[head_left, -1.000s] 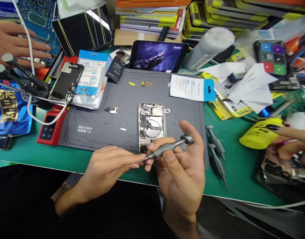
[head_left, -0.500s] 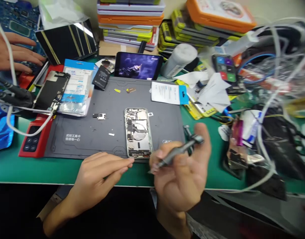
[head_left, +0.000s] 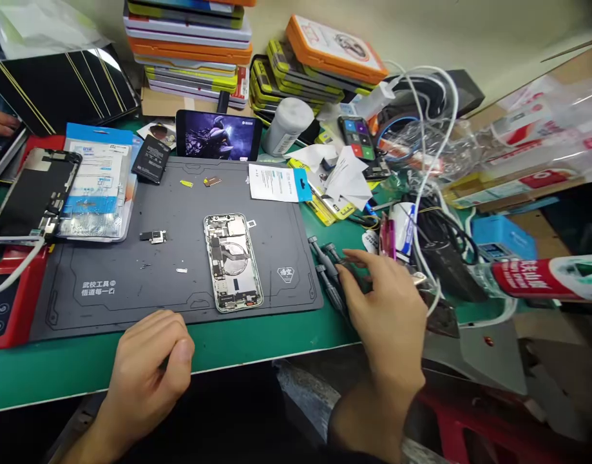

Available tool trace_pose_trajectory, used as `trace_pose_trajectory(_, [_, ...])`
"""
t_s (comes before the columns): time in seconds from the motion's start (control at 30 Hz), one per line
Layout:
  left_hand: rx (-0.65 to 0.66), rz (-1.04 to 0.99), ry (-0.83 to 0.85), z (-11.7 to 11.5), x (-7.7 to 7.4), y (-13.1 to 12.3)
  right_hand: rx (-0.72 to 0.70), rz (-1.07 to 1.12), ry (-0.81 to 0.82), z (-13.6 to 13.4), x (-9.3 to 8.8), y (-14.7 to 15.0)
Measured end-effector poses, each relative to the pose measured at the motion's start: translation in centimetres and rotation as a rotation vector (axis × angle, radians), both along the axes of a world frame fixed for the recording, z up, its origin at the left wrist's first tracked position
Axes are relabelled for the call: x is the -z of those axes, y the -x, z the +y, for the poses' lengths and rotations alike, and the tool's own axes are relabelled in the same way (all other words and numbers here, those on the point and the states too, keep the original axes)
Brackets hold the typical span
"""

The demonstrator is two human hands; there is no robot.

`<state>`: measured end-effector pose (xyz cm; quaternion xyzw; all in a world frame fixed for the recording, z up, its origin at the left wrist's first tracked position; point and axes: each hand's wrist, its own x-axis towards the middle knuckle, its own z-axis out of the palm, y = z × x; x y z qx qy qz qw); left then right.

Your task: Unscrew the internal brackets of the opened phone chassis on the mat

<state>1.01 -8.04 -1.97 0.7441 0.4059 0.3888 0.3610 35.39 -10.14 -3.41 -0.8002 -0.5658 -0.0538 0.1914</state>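
Note:
My left hand (head_left: 153,364) is curled into a loose fist by the near edge of the dark grey mat (head_left: 180,301); whatever lies inside it, if anything, is hidden. My right hand (head_left: 385,303) reaches right of the mat, its thumb and fingers around a grey screwdriver (head_left: 330,250). Beside it lie more screwdrivers (head_left: 324,277) on the green table. An opened phone housing (head_left: 235,263) rests on the mat with its inner parts bare. A small SIM tray (head_left: 250,223) touches or nearly touches its right side. Left of it are a small metal part (head_left: 153,237) and a white piece (head_left: 181,270).
A phone screen (head_left: 37,193), packets (head_left: 97,180) and a battery (head_left: 151,158) lie at the left. At the back a lit phone (head_left: 218,135) stands before stacked boxes (head_left: 189,48), beside a grey bottle (head_left: 288,125). White cables (head_left: 438,161) and wrappers crowd the right. Another person's hand (head_left: 0,122) shows far left.
My right hand has moved right and down with the screwdriver, from near the phone housing to the other screwdrivers. My left hand has drawn back and curled up. The view has turned right.

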Motion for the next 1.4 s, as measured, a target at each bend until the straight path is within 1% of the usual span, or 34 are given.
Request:
trace_pose_trajectory(0.13, [-0.009,0.002,0.013,-0.3,0.5,0.0,-0.061,0.033,-0.142,-1.0,-0.4,1.2])
trace_pose_trajectory(0.2, [-0.023,-0.014,0.033,-0.4,0.7,-0.1,-0.107,0.012,-0.113,-1.4,-0.9,2.1])
trace_pose_trajectory(0.27, [-0.047,-0.084,0.070,-0.6,0.9,-0.1,-0.106,-0.061,-0.030,-1.5,-1.2,2.9])
trace_pose_trajectory(0.33, [-0.072,-0.188,0.113,-0.7,1.0,-0.1,-0.061,-0.134,0.049,-1.3,-1.3,3.4])
trace_pose_trajectory(0.4, [-0.087,-0.250,0.148,-0.8,1.1,-0.1,0.002,-0.178,0.110,-1.1,-1.2,3.6])
trace_pose_trajectory(0.47, [-0.092,-0.237,0.168,-0.9,1.1,0.0,0.042,-0.195,0.147,-0.8,-1.1,3.5])
trace_pose_trajectory(0.53, [-0.089,-0.191,0.174,-0.9,1.1,0.2,0.043,-0.198,0.133,-0.7,-1.0,3.4])
trace_pose_trajectory(0.6, [-0.084,-0.141,0.166,-0.9,1.2,0.4,0.040,-0.162,0.024,-0.7,-0.9,3.5])
trace_pose_trajectory(0.67, [-0.092,-0.088,0.145,-0.8,1.2,0.6,0.050,-0.037,-0.198,-0.8,-0.9,4.0])
trace_pose_trajectory(0.7, [-0.103,-0.058,0.136,-0.7,1.1,0.7,0.046,0.074,-0.334,-0.8,-0.9,4.4])
trace_pose_trajectory(0.73, [-0.118,-0.028,0.131,-0.7,1.1,0.7,0.021,0.184,-0.460,-0.8,-0.9,5.0])
trace_pose_trajectory(0.77, [-0.139,0.002,0.132,-0.6,1.0,0.7,-0.043,0.258,-0.542,-0.8,-0.8,5.6])
trace_pose_trajectory(0.8, [-0.149,0.024,0.127,-0.5,0.9,0.7,-0.119,0.362,-0.534,-0.7,-0.7,6.2])
trace_pose_trajectory(0.87, [-0.154,0.051,0.109,-0.3,0.7,0.6,-0.227,0.459,-0.531,-0.3,-0.5,7.2])
trace_pose_trajectory(0.93, [-0.130,0.059,0.083,-0.1,0.4,0.5,-0.263,0.495,-0.512,0.0,-0.2,7.8])
trace_pose_trajectory(1.03, [-0.089,0.056,0.038,0.0,0.1,0.2,-0.269,0.514,-0.516,0.3,0.1,8.1])
trace_pose_trajectory(1.17, [-0.073,0.027,-0.020,0.1,0.2,0.0,-0.275,0.497,-0.529,0.4,0.4,8.2])
trace_pose_trajectory(1.27, [-0.051,-0.002,-0.040,0.2,0.2,-0.1,-0.276,0.392,-0.504,0.8,0.4,7.9])
trace_pose_trajectory(1.33, [-0.043,-0.013,-0.039,0.3,0.3,-0.2,-0.201,0.253,-0.505,1.2,0.2,7.3])
trace_pose_trajectory(1.4, [-0.044,-0.015,-0.028,0.3,0.3,-0.3,-0.075,0.103,-0.469,1.8,0.0,6.2])
